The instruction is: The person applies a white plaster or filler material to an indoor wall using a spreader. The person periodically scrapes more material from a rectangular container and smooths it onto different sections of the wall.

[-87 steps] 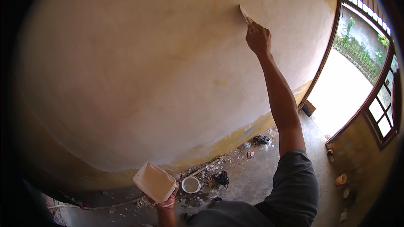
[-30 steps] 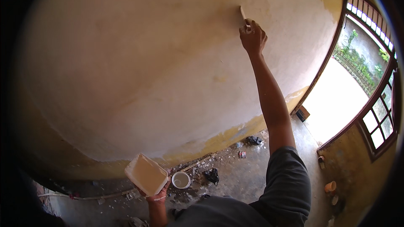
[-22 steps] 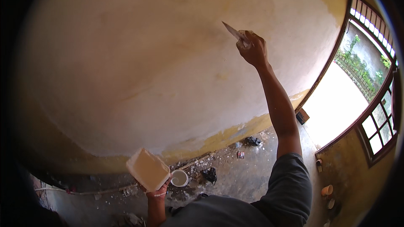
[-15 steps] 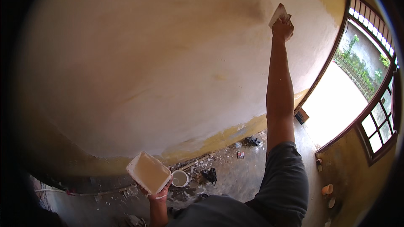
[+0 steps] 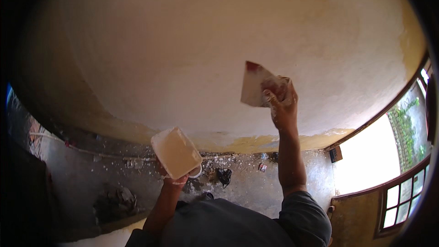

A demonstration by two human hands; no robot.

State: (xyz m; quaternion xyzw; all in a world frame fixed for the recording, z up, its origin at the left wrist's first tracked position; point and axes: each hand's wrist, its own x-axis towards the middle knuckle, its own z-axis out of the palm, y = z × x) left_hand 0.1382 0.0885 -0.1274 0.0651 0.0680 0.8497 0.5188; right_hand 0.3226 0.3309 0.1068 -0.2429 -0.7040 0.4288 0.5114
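My right hand (image 5: pixel 284 103) grips a wide putty knife (image 5: pixel 254 86) smeared with pale paste, its broad blade pointing left. The blade is in front of the wall (image 5: pixel 183 64); whether it touches I cannot tell. Paste also coats the fingers. Lower and to the left, my left hand (image 5: pixel 177 181) holds a shallow rectangular tub (image 5: pixel 163 162) from beneath, tilted, with its cream-coloured inside facing up. Most of the left fingers are hidden under the tub. The wall carries a whitish coat over yellow paint, which shows along its lower edge and at the right.
Behind the tub a white bucket (image 5: pixel 198 171) is mostly hidden. A black plastic bag (image 5: pixel 223 177), a small packet (image 5: pixel 262 168) and white crumbs lie on the floor. A cardboard box (image 5: pixel 335 154) stands by the bright doorway. A dark heap (image 5: pixel 116 203) lies at lower left.
My right hand has come down and left from the upper right of the wall, still gripping the putty knife. The tub is slightly higher and further right, now overlapping the bucket. The view has shifted.
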